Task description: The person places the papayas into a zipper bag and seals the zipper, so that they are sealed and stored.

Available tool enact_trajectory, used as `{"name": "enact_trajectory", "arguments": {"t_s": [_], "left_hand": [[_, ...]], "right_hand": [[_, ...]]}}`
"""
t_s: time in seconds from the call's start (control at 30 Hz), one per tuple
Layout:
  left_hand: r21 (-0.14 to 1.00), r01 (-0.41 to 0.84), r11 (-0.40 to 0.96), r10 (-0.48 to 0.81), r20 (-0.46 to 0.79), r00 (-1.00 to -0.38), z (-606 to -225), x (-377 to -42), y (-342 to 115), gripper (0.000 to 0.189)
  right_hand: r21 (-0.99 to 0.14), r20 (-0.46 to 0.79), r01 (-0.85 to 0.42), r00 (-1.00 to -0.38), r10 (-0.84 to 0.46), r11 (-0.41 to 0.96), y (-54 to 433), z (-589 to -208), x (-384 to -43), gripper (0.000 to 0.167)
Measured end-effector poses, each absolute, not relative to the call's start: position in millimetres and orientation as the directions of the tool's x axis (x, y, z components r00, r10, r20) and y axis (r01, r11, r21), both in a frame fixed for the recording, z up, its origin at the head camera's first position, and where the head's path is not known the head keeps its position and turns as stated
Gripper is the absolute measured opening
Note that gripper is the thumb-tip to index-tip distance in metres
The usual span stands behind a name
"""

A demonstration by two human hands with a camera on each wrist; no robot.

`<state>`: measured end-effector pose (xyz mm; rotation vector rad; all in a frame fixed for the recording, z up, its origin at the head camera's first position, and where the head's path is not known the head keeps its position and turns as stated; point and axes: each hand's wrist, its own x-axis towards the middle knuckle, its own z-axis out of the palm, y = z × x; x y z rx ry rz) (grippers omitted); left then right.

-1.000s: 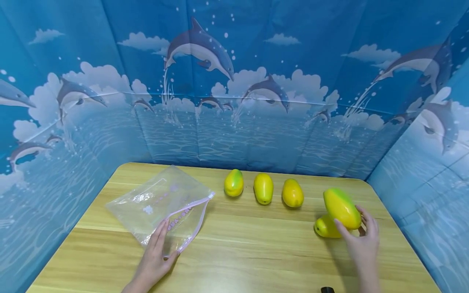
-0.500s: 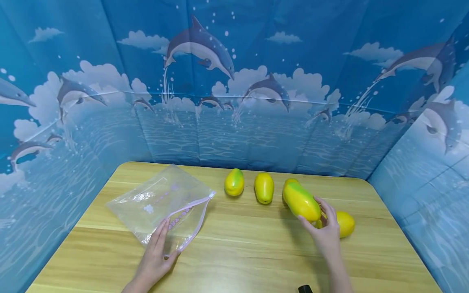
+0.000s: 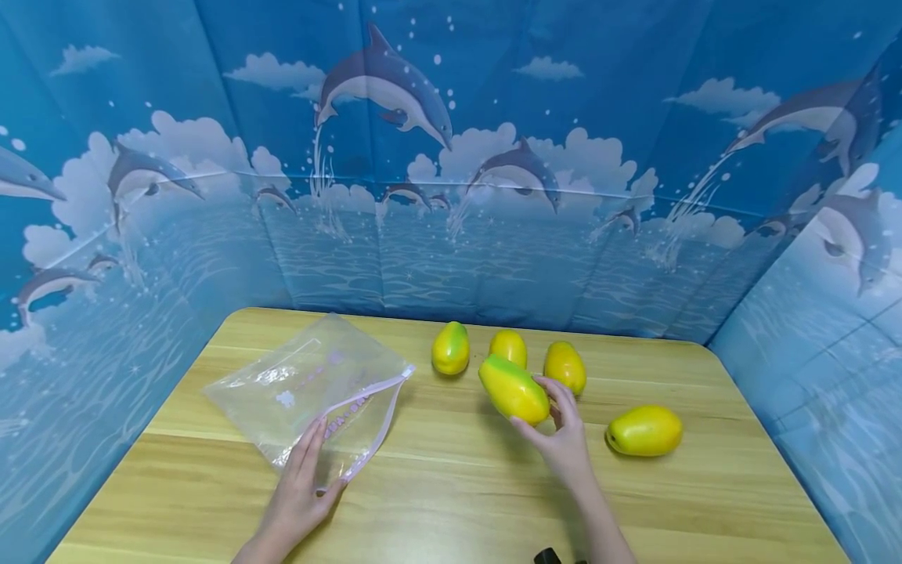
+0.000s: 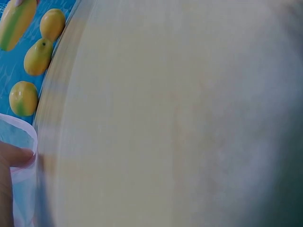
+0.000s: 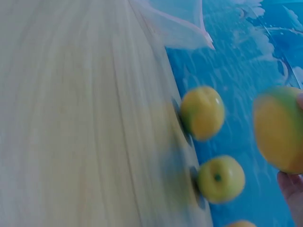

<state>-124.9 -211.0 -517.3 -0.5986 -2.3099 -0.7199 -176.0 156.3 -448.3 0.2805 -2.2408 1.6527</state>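
Observation:
My right hand point(image 3: 560, 442) grips a yellow-green papaya point(image 3: 513, 390) between thumb and fingers, held above the table in front of the row of fruit. Part of this papaya point(image 5: 279, 132) also shows at the right edge of the right wrist view. My left hand point(image 3: 299, 489) lies with fairly straight fingers on a clear zip bag point(image 3: 296, 368), thumb at the lower end of its pink-edged mouth. In the left wrist view the thumb point(image 4: 16, 156) touches the rim of that mouth. The bag lies flat, its mouth facing right.
Along the back stand a papaya point(image 3: 450, 348) with a green side, a partly covered one point(image 3: 509, 347) and a third point(image 3: 564, 368). Another papaya point(image 3: 644, 431) lies on its side at the right. A small black object point(image 3: 546, 556) shows at the front edge. A dolphin curtain point(image 3: 451, 251) surrounds the wooden table point(image 3: 451, 517).
My right hand has carried the papaya leftward, from over the papaya lying at the right to in front of the middle one of the row. The left hand and the bag stay in place.

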Motion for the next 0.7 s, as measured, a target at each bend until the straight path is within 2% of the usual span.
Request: {"name": "enact_trajectory", "arguments": {"t_s": [0.23, 0.4, 0.53, 0.7], "left_hand": [[0.274, 0.596, 0.755, 0.24, 0.73, -0.64, -514.4, -126.0, -209.5, 0.102], [0.275, 0.598, 0.753, 0.243, 0.728, -0.641, -513.6, -126.7, -208.7, 0.102], [0.302, 0.587, 0.751, 0.24, 0.703, -0.669, -514.4, -126.3, -208.7, 0.1], [0.293, 0.587, 0.755, 0.238, 0.711, -0.662, -514.0, -126.5, -207.7, 0.101]], "right_hand": [[-0.893, 0.339, -0.327, -0.941, -0.015, 0.309, 125.0, -430.5, -166.5, 0.059], [-0.906, 0.318, -0.326, -0.945, -0.073, 0.269, 108.3, -431.7, -164.1, 0.059], [-0.909, 0.318, -0.336, -0.941, -0.112, 0.245, 96.5, -434.4, -163.2, 0.059], [-0.915, 0.306, -0.336, -0.939, -0.158, 0.224, 81.9, -435.1, -161.6, 0.059]]}}
